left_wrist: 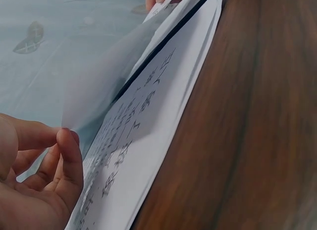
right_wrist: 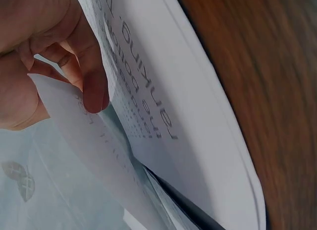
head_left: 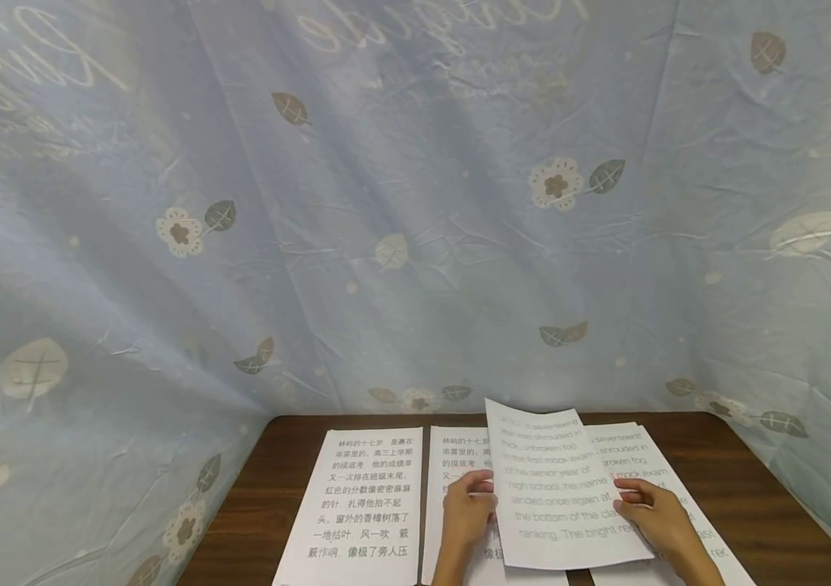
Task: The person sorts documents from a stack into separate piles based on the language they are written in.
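A printed English sheet [head_left: 550, 492] is held up, tilted, above the dark wooden table [head_left: 247, 505], overlapping the middle paper stack [head_left: 461, 449] and the right paper stack [head_left: 642, 452] in the head view. The left hand [head_left: 468, 514] pinches its left edge between thumb and fingertip, with the other fingers curled beneath. The right hand [head_left: 655, 514] grips the opposite edge, thumb and fingers closed narrowly on the paper. The left paper stack [head_left: 360, 505], in Chinese print like the middle one, lies just beside that one; a leaf-patterned blue cloth [head_left: 422, 212] hangs behind.
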Available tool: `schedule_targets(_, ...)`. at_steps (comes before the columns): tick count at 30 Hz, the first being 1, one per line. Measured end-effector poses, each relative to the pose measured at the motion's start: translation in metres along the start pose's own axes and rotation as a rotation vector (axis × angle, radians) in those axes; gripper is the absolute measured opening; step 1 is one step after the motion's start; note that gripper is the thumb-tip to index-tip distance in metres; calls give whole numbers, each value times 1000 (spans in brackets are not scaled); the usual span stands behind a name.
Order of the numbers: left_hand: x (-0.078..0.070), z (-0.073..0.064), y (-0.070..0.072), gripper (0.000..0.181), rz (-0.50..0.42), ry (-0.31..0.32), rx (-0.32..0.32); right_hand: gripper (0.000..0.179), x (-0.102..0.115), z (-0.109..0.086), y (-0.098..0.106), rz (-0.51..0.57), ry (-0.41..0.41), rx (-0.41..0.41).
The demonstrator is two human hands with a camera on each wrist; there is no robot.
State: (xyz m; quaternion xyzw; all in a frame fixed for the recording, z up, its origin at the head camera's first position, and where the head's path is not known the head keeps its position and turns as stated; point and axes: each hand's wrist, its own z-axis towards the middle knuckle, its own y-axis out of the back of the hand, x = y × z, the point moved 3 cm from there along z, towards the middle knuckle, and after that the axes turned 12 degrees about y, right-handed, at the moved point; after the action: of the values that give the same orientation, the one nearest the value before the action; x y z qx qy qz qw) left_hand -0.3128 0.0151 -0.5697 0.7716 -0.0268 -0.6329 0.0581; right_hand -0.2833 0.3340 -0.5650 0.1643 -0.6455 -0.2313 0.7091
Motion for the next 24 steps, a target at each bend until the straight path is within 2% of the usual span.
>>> schedule_targets(6, 0, -5, -13, 42, 9, 17, 2, 57, -4, -3, 11, 6, -7, -5)
schedule_targets(13, 0, -13, -31, 40, -30, 24, 45, 57, -10, -7, 24, 18, -11, -8)
schedule_targets(24, 0, -14, -51, 39, -56, 27, 57, 59, -19, -13, 46, 28, -37, -1)
